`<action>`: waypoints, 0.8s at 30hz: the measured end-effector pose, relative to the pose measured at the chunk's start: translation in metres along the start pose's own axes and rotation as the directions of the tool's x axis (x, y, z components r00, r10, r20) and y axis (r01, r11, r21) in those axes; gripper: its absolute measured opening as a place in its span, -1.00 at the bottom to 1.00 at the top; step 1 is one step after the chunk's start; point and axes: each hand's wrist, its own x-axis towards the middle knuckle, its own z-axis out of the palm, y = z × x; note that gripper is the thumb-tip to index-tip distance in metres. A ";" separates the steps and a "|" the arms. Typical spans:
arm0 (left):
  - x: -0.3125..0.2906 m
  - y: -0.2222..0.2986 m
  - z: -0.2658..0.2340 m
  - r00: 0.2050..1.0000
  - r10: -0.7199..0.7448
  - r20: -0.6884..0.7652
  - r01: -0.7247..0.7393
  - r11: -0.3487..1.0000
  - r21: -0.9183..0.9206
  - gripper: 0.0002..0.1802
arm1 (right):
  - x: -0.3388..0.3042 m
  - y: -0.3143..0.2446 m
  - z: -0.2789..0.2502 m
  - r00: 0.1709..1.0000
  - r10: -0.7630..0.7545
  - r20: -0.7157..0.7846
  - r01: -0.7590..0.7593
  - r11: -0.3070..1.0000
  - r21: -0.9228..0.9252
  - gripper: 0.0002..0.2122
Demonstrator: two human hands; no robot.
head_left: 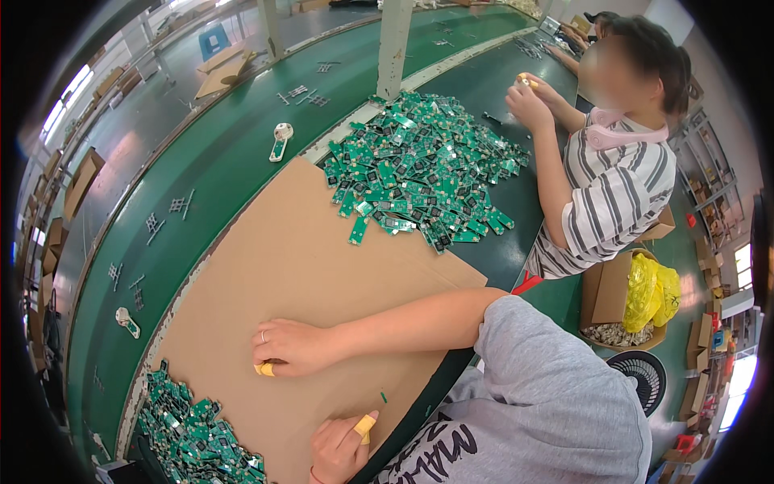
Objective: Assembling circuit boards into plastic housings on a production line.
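My right hand [294, 347] rests palm down on a sheet of brown cardboard [242, 242], its fingers curled and closed, with a ring and a yellow finger cover. What it holds, if anything, is hidden beneath it. Closer to the lower edge, my left hand [342, 448] is bent closed, yellow covers on two fingers that lie close together. Whatever may be between them cannot be made out. Just beyond its fingertips lies a thin green strip [384, 397]. A pile of small green circuit boards [197, 431] lies left of my left hand; a larger circuit board heap [419, 169] covers the cardboard's far end.
A green conveyor belt [234, 173] runs along the left, carrying grey metal-like frames [153, 224] and white devices [280, 141]. A post [394, 48] stands behind the big heap. A co-worker in a striped shirt [621, 202] handles a small item at right, near a carton [605, 298].
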 end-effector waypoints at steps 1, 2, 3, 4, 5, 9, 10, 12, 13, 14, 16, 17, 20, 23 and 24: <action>0.000 0.000 0.000 1.000 0.000 0.001 0.000 1.000 -0.001 -0.72 | 0.000 0.001 0.001 1.000 -0.001 -0.005 0.001 1.000 -0.005 -0.94; 0.000 0.000 0.000 1.000 0.001 0.003 -0.001 1.000 -0.002 -0.72 | 0.000 0.001 0.001 1.000 -0.002 -0.011 0.002 1.000 -0.011 -0.94; 0.000 0.000 0.000 1.000 0.001 0.002 -0.001 1.000 -0.001 -0.72 | 0.000 0.001 0.001 1.000 -0.002 -0.011 0.002 1.000 -0.011 -0.94; 0.000 0.000 0.000 1.000 0.001 0.000 -0.001 1.000 0.000 -0.72 | 0.000 0.001 0.001 1.000 -0.002 -0.007 0.002 1.000 -0.011 -0.94; 0.000 0.000 0.000 1.000 0.002 -0.002 -0.002 1.000 0.001 -0.72 | 0.000 0.001 0.001 1.000 -0.002 -0.003 0.002 1.000 -0.011 -0.94; -0.001 -0.001 0.000 1.000 0.005 -0.001 -0.005 1.000 0.002 -0.72 | 0.000 0.001 0.001 1.000 -0.003 -0.007 0.003 1.000 -0.011 -0.94; 0.000 0.000 0.000 1.000 0.005 0.002 -0.005 1.000 0.004 -0.72 | 0.000 0.001 0.001 1.000 -0.005 -0.014 0.005 1.000 -0.006 -0.94; 0.001 0.000 -0.001 1.000 0.005 0.004 -0.005 1.000 0.006 -0.73 | 0.000 0.001 0.001 1.000 -0.007 -0.021 0.007 1.000 0.000 -0.95; 0.001 0.001 -0.001 1.000 0.002 0.003 -0.002 1.000 0.004 -0.73 | 0.000 0.001 0.001 1.000 -0.006 -0.020 0.006 1.000 -0.001 -0.95; 0.001 0.001 -0.001 1.000 -0.001 0.002 0.001 1.000 0.002 -0.73 | 0.000 0.001 0.001 1.000 -0.005 -0.019 0.005 1.000 -0.001 -0.95; 0.001 0.001 0.000 1.000 -0.001 0.003 0.001 1.000 0.001 -0.73 | 0.000 0.001 0.001 1.000 -0.008 -0.021 0.008 1.000 0.000 -0.95; 0.000 0.000 0.000 1.000 0.000 0.004 0.000 1.000 0.001 -0.73 | 0.000 0.001 0.001 1.000 -0.011 -0.023 0.011 1.000 0.002 -0.95; 0.001 0.001 0.000 1.000 -0.003 0.007 0.003 1.000 0.009 -0.73 | 0.000 0.000 0.000 1.000 -0.010 -0.017 0.010 1.000 -0.007 -0.95; 0.001 0.001 -0.001 1.000 -0.001 0.007 0.001 1.000 0.008 -0.73 | 0.000 -0.001 0.000 1.000 -0.006 -0.012 0.006 1.000 -0.013 -0.95; 0.001 0.001 0.000 1.000 -0.001 0.007 0.001 1.000 0.008 -0.73 | 0.000 -0.001 0.000 1.000 -0.006 -0.012 0.006 1.000 -0.014 -0.95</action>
